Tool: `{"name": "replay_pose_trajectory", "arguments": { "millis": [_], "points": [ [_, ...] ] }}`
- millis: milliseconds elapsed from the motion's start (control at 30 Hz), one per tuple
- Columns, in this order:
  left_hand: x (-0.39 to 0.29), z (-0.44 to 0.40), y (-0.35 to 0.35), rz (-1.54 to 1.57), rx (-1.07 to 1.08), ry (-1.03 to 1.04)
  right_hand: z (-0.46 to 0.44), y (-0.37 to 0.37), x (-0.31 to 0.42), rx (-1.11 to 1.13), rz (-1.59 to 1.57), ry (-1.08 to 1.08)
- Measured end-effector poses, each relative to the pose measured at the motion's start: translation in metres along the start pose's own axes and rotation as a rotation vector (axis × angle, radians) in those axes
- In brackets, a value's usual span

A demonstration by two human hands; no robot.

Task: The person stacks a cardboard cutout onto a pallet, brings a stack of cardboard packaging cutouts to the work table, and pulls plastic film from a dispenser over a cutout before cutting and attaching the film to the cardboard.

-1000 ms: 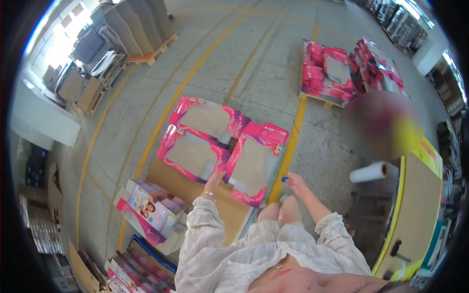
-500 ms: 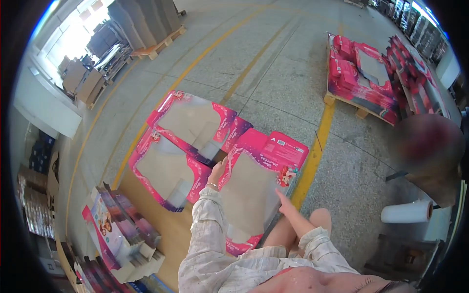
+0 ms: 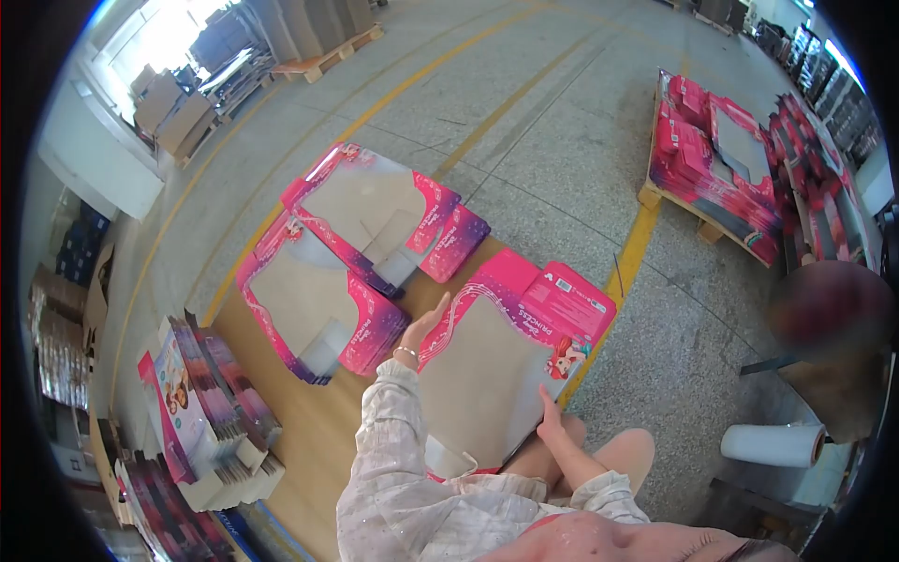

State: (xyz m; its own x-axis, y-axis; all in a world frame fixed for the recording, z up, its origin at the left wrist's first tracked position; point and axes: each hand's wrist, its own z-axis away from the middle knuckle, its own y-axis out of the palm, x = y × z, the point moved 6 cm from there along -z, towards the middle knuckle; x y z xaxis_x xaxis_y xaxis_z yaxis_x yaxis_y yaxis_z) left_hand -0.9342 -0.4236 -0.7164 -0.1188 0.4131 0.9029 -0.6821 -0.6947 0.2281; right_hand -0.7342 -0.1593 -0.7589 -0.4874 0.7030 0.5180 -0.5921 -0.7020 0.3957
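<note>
A pink and purple Disney Princess printed box blank (image 3: 487, 365) with a large see-through window lies in front of me, its near end at my lap. Along its left edge rests my left hand (image 3: 426, 330), fingers straight and together, the palm turned toward the edge. My right hand (image 3: 552, 417) is at the right edge, below the mermaid picture, with its fingers stretched out along the side. Neither hand is wrapped round the blank. Further left, two similar windowed blanks, a far one (image 3: 448, 245) and a nearer one (image 3: 365, 342), lie overlapping on brown board (image 3: 309, 426).
Upright printed cartons (image 3: 201, 403) stand at the lower left. A pallet (image 3: 698, 220) of pink blanks sits on the floor at the upper right. On the right lies a roll of clear film (image 3: 773, 445). Cardboard stacks (image 3: 304, 28) are at the back left.
The blank in front of me appears shifted slightly right and turned. My left hand's fingers have straightened along its edge, and my right hand has moved down the right edge. The view has shifted.
</note>
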Motion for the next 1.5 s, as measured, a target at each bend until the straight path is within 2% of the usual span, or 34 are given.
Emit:
{"name": "replay_pose_trajectory", "arguments": {
  "millis": [133,200,300,367,400,433,500,600,733,833,900,1000,1033,1100,1133,1200,1267,1333,1367,1400,1433,1467,1500],
  "points": [
    [-0.027,-0.019,-0.016,0.027,-0.115,0.065,0.019,-0.020,0.002,-0.050,-0.055,0.031],
    [-0.030,-0.004,-0.012,-0.282,-0.271,-0.204,0.018,-0.010,-0.003,0.073,-0.167,0.099],
    [-0.004,-0.017,-0.026,-0.611,-0.429,-0.545,0.000,-0.021,-0.013,0.071,-0.187,-0.011],
    [-0.009,-0.004,-0.036,-1.739,-0.771,-0.237,-0.001,-0.024,-0.019,0.080,-0.225,-0.035],
    [-0.004,0.007,-0.021,-2.290,-0.889,0.014,-0.003,-0.021,-0.020,0.085,-0.244,-0.023],
    [0.011,0.015,0.001,-2.816,-0.973,0.350,-0.003,-0.017,-0.016,0.093,-0.250,-0.037],
    [0.035,0.020,-0.001,-2.855,-0.965,0.335,0.004,-0.018,-0.021,0.020,-0.251,0.035],
    [0.053,0.024,-0.002,-2.944,-0.955,0.325,0.000,-0.021,-0.024,-0.013,-0.293,-0.028],
    [0.084,0.030,0.017,-3.144,-0.876,0.498,0.045,0.011,0.003,-0.013,-0.323,-0.066],
    [0.132,0.033,0.036,-3.302,-0.813,0.625,0.082,0.033,0.014,0.024,-0.444,-0.030],
    [0.183,0.036,0.048,-3.402,-0.769,0.684,0.115,0.065,0.029,0.313,-0.545,0.115],
    [0.284,0.042,0.052,-3.539,-0.674,0.700,0.147,0.086,0.059,0.215,-0.554,0.103],
    [0.336,0.056,0.044,-3.564,-0.664,0.654,0.165,0.092,0.070,0.198,-0.578,0.092],
    [0.414,0.075,0.035,-3.630,-0.760,0.539,0.206,0.105,0.114,0.233,-0.555,-0.089],
    [0.452,0.087,0.023,-3.657,-0.721,0.485,0.246,0.115,0.143,0.242,-0.569,-0.130],
    [0.530,0.111,0.004,-3.727,-0.272,0.456,0.278,0.110,0.161,0.226,-0.620,-0.220],
    [0.583,0.129,-0.022,-3.739,-0.093,0.290,0.333,0.099,0.183,0.202,-0.689,-0.337],
    [0.634,0.149,-0.052,-3.747,0.113,0.077,0.415,0.097,0.208,0.228,-0.676,-0.563],
    [0.657,0.162,-0.068,-3.734,0.292,0.017,0.446,0.090,0.208,0.185,-0.720,-0.616],
    [0.678,0.180,-0.086,-3.709,0.457,-0.077,0.473,0.084,0.200,0.130,-0.768,-0.622],
    [0.705,0.203,-0.098,-3.715,0.539,-0.266,0.504,0.085,0.188,0.066,-0.825,-0.636],
    [0.729,0.235,-0.113,-3.723,0.559,-0.379,0.549,0.091,0.174,-0.265,-0.949,-0.471],
    [0.750,0.262,-0.134,-3.730,0.599,-0.490,0.577,0.093,0.152,-0.299,-0.935,-0.498]
  ]
}}
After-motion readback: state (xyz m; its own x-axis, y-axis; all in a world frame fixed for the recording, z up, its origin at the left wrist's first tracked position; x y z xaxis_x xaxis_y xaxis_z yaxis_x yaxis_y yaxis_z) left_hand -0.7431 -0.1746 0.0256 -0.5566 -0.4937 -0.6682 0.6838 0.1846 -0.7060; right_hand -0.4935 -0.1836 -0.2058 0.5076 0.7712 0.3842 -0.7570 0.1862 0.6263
